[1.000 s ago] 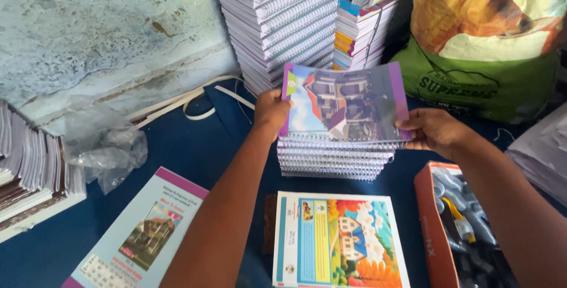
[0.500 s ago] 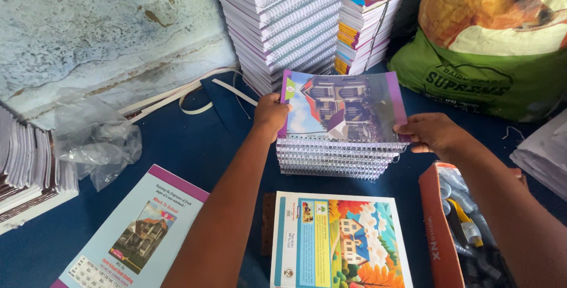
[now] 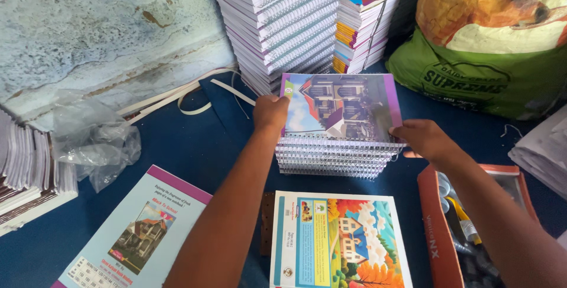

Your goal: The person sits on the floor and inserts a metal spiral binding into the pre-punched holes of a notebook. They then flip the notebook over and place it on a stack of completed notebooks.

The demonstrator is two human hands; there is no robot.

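At far left, a crumpled clear plastic bag is lying on the blue table, near a loose printed cover sheet with a purple edge and a house picture. The left hand is pinching the left edge of a glossy house-printed notebook cover, fingers closed on it. That cover is resting atop a short stack of spiral-bound notebooks, spirals facing the person, long axis running left to right. The right hand is gripping its near right corner, equally close. An open orange cardboard box is sitting rightmost.
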